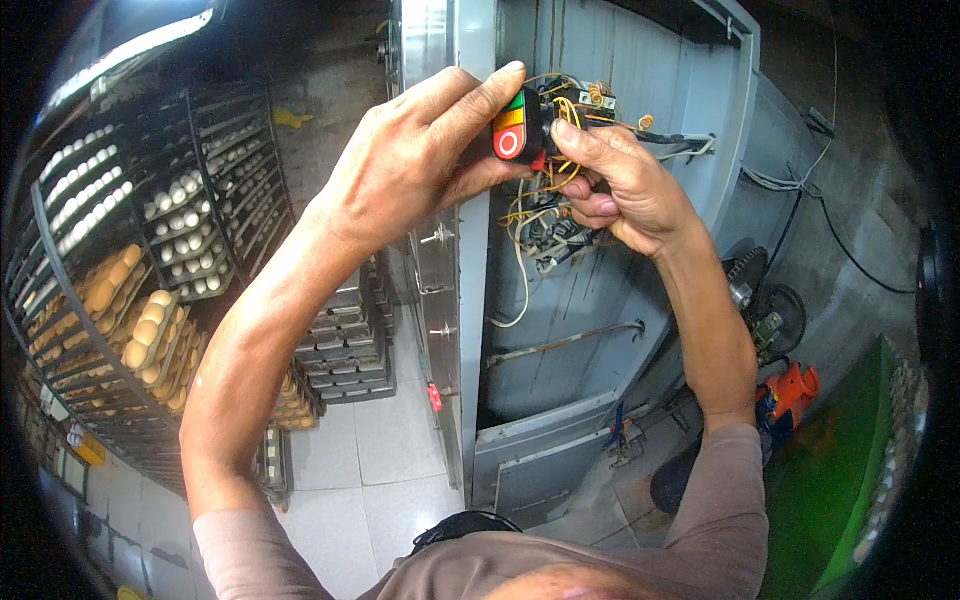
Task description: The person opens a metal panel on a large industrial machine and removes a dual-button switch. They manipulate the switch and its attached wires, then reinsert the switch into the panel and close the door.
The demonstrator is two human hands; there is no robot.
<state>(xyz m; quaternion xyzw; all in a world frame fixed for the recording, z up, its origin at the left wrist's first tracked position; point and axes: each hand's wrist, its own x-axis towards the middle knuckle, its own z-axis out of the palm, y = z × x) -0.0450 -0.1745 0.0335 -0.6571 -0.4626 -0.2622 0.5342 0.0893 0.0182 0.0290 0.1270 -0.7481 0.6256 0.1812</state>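
Level with the cabinet's upper part is a push-button switch (511, 128) with a green, a yellow and a red button in a black housing. My left hand (425, 140) grips it by its edges, the index finger over the top and the thumb below. At the switch's black rear part, my right hand (622, 180) closes with thumb and curled fingers. Thin yellow wires (568, 112) loop past that thumb; whether the fingers also pinch one is hidden. Behind both hands, more wires and terminal parts (600, 98) hang inside the open grey metal cabinet (560, 390).
Racks (45, 220) with trays of white and brown eggs stand at the left. Stacked dark trays (345, 350) rest on the tiled floor (400, 440). Toggle switches (437, 238) stick out of the cabinet's side panel. Right are cables (790, 183), an orange tool (793, 390) and a green surface (850, 480).
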